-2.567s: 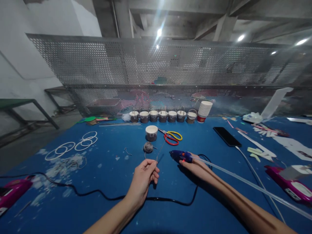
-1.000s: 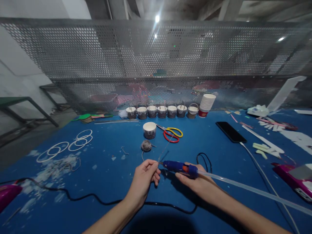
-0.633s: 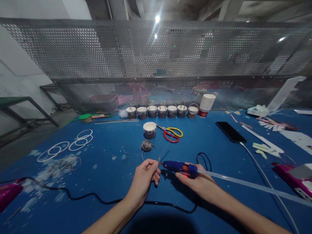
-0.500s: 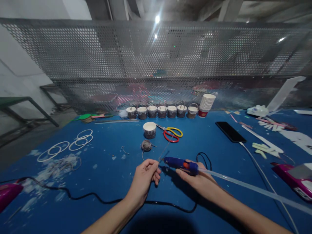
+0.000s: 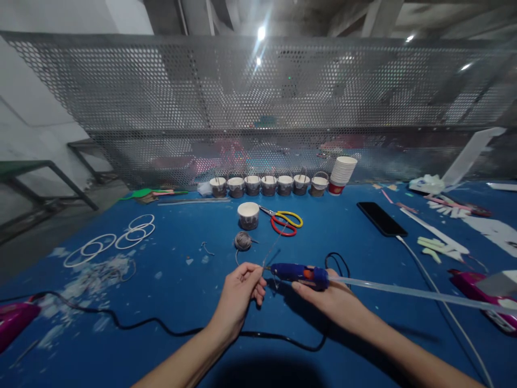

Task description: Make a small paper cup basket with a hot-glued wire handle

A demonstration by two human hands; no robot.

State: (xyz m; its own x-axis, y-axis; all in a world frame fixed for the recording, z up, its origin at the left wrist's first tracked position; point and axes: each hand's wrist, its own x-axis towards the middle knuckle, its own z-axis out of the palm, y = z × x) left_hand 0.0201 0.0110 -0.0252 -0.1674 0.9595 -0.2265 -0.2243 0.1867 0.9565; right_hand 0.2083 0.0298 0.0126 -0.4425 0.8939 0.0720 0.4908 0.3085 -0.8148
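My right hand [image 5: 329, 296] is wrapped round a blue hot glue gun [image 5: 299, 273] with a long clear glue stick [image 5: 388, 287] out of its back. The gun's nozzle points left, at the fingertips of my left hand [image 5: 244, 288]. Those fingers pinch a thin grey yarn [image 5: 272, 248], whose loose end slants up to the right. Yarn also runs from the hand to a small grey yarn ball [image 5: 243, 241]. Behind the ball stands a paper cup [image 5: 247, 215] with grey wrapping, beside scissors [image 5: 283, 221] with red and yellow handles.
Several wrapped cups with handles [image 5: 269, 186] line the back, next to a stack of paper cups [image 5: 342, 173]. White rings [image 5: 135, 231] lie at left, a phone [image 5: 382, 218] at right. A black cord [image 5: 161, 323] crosses the front of the blue table.
The glue gun has shifted very slightly left, its nozzle nearer the left fingertips. The glue stick's rear end has swung upward. My left hand keeps its pinch, almost unmoved.
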